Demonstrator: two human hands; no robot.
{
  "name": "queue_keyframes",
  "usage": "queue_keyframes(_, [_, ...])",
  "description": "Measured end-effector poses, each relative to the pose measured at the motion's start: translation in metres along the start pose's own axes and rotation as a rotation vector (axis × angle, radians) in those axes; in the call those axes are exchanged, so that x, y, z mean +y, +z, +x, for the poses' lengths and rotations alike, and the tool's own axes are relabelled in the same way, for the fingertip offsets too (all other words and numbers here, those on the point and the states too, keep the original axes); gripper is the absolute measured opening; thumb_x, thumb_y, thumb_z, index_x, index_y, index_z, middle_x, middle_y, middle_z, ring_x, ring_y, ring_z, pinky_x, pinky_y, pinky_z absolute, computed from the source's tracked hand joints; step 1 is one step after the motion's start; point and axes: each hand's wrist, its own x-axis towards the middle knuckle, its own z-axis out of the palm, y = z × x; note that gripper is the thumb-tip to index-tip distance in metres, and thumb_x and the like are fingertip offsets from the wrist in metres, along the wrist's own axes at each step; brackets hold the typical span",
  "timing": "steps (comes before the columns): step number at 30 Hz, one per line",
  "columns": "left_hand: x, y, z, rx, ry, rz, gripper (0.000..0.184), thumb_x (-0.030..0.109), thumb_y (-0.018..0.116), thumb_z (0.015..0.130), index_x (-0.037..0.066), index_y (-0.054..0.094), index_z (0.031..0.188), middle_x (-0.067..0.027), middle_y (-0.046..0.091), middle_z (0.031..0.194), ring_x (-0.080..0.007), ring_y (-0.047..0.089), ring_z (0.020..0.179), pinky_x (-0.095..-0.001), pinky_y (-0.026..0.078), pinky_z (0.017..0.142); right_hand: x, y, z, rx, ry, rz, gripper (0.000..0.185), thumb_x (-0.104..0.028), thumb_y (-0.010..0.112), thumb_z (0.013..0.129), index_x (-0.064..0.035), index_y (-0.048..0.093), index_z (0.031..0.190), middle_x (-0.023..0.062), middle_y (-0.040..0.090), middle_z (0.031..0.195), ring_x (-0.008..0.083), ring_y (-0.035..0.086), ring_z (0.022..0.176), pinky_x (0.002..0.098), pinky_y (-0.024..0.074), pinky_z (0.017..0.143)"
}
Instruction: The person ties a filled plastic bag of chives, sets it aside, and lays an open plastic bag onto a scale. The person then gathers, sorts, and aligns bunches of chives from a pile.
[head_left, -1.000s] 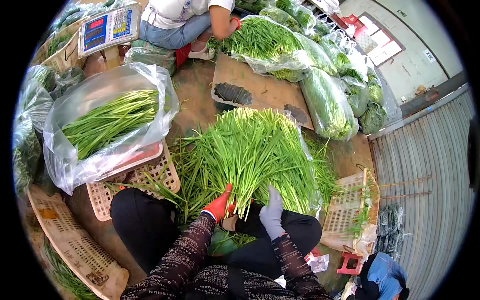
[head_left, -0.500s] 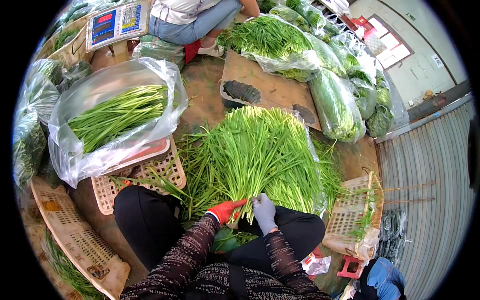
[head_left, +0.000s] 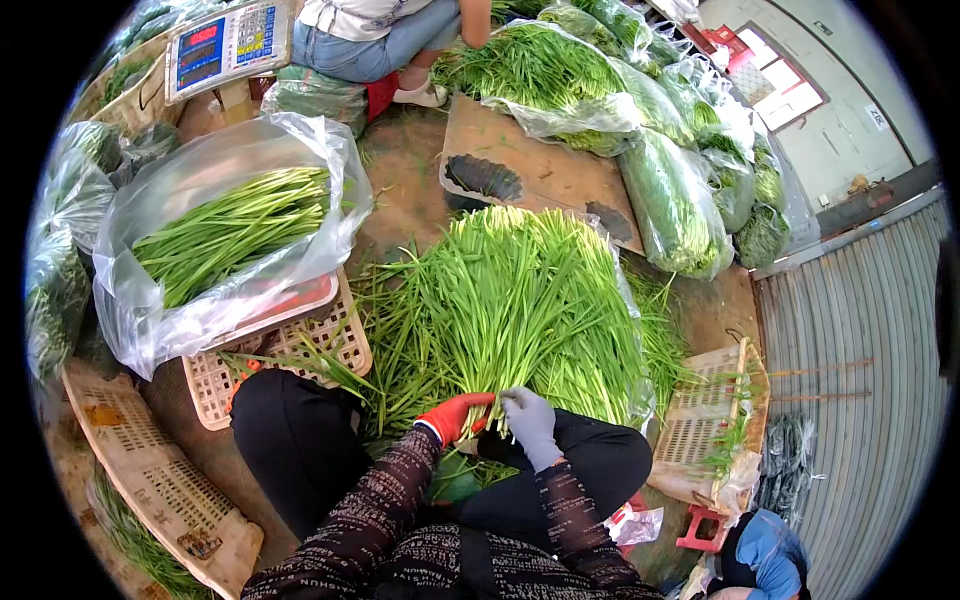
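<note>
A large heap of green garlic chives lies fanned out before my crossed legs, with pale stem ends at the far side and near my hands. My left hand, in a red-orange glove, is closed around the near ends of some chives. Against the right side of the same ends, my right hand, in a grey glove, has its thumb and fingers pinched on chives. The fingertips of both hands are partly hidden among the stalks.
An open plastic bag of chives sits on a crate at left. Behind it stands a digital scale. Filled bags line the far right. Another crate leans at right. One person squats ahead; another is at lower right.
My left hand has curled more tightly around the chive ends, and my right hand has shifted slightly down against them. The view has moved a little; the heap looks much the same.
</note>
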Motion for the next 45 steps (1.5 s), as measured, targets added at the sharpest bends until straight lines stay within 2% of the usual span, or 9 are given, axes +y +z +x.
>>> queue_keyframes(3, [0.009, 0.046, -0.018, 0.049, 0.088, -0.051, 0.038, 0.034, 0.052, 0.089, 0.006, 0.052, 0.115, -0.0063, 0.06, 0.09, -0.0139, 0.059, 0.072, -0.0207, 0.051, 0.059, 0.0, -0.011, -0.001, 0.332, 0.373, 0.952, 0.019, 0.001, 0.05, 0.085, -0.0015, 0.059, 0.102, 0.0024, 0.059, 0.084, 0.0089, 0.054, 0.072, 0.0218, 0.0459, 0.066])
queue_keyframes(6, [0.005, 0.032, -0.01, -0.212, 0.102, 0.009, 0.057, 0.054, 0.048, 0.086, 0.007, 0.05, 0.118, -0.0055, 0.059, 0.094, -0.0126, 0.058, 0.077, -0.0201, 0.051, 0.059, 0.029, 0.005, 0.002, 0.493, 0.056, 0.554, 0.023, -0.003, 0.053, 0.084, -0.0015, 0.058, 0.106, 0.0036, 0.058, 0.082, 0.0113, 0.053, 0.067, 0.0227, 0.0455, 0.062])
queue_keyframes(9, [0.008, 0.037, -0.012, 0.211, 0.101, 0.24, 0.073, 0.061, 0.04, 0.086, 0.004, 0.038, 0.131, -0.0136, 0.06, 0.11, -0.022, 0.06, 0.091, -0.0305, 0.049, 0.077, -0.027, -0.032, -0.013, 0.027, -0.254, -0.101, 0.036, -0.02, 0.064, 0.072, -0.0115, 0.059, 0.107, 0.0119, 0.06, 0.084, 0.0259, 0.06, 0.076, 0.0351, 0.0481, 0.066])
queue_keyframes(17, [0.021, 0.059, -0.03, -0.123, 0.133, 0.312, 0.042, 0.025, 0.05, 0.089, 0.001, 0.047, 0.123, -0.0152, 0.062, 0.108, -0.0198, 0.061, 0.097, -0.0302, 0.046, 0.086, -0.03, -0.004, -0.031, -0.011, -0.377, -0.382, 0.012, -0.022, 0.06, 0.075, -0.0107, 0.057, 0.078, 0.0067, 0.058, 0.062, 0.0258, 0.059, 0.057, 0.0398, 0.044, 0.05])
queue_keyframes(28, [0.008, 0.041, 0.006, -0.139, 0.165, 0.431, 0.031, 0.022, 0.057, 0.085, 0.003, 0.058, 0.109, -0.0095, 0.066, 0.097, -0.0105, 0.06, 0.075, -0.0228, 0.046, 0.063, -0.045, -0.01, -0.053, -0.036, -0.07, -0.504, 0.017, -0.026, 0.057, 0.082, -0.0099, 0.056, 0.076, 0.0058, 0.057, 0.058, 0.0257, 0.059, 0.053, 0.0386, 0.0439, 0.048])
queue_keyframes(34, [0.014, 0.043, 0.002, -0.081, 0.176, 0.605, 0.021, 0.018, 0.056, 0.082, 0.005, 0.063, 0.096, -0.0051, 0.067, 0.081, -0.0044, 0.049, 0.053, -0.0196, 0.034, 0.045, -0.118, -0.05, -0.063, -0.448, -0.347, 0.443, 0.027, -0.014, 0.056, 0.083, -0.0061, 0.056, 0.108, 0.0108, 0.064, 0.084, 0.0223, 0.064, 0.076, 0.0322, 0.0487, 0.067])
queue_keyframes(39, [-0.008, 0.016, -0.011, 0.056, 1.148, 1.168, 0.032, 0.002, 0.048, 0.081, 0.002, 0.053, 0.113, -0.0132, 0.061, 0.103, -0.0146, 0.058, 0.07, -0.0247, 0.047, 0.063, -0.11, -0.064, -0.018, 0.123, -0.25, 0.671, 0.047, 0.001, 0.054, 0.079, -0.0033, 0.047, 0.126, 0.0115, 0.061, 0.105, 0.0191, 0.06, 0.087, 0.0286, 0.0471, 0.077])
queue_keyframes(41, [-0.001, 0.025, -0.009, 0.174, 0.838, 0.86, 0.035, 0.015, 0.05, 0.08, 0.002, 0.055, 0.111, -0.0151, 0.065, 0.093, -0.0187, 0.055, 0.055, -0.0246, 0.047, 0.051, -0.054, -0.042, 0.011, 0.293, 0.116, 0.679, 0.043, -0.002, 0.056, 0.08, 0.0008, 0.047, 0.122, 0.0126, 0.06, 0.107, 0.021, 0.059, 0.089, 0.0281, 0.0466, 0.078])
queue_keyframes(45, [0.006, -0.004, 0.026, -0.783, -0.068, -0.389, 0.033, 0.014, 0.053, 0.083, 0.002, 0.05, 0.114, -0.0138, 0.062, 0.1, -0.0209, 0.061, 0.086, -0.0317, 0.049, 0.082, 0.041, 0.027, 0.04, 0.117, 0.515, 0.929, 0.038, -0.002, 0.059, 0.078, 0.0078, 0.05, 0.114, 0.0142, 0.058, 0.104, 0.0191, 0.057, 0.088, 0.0277, 0.0453, 0.076])
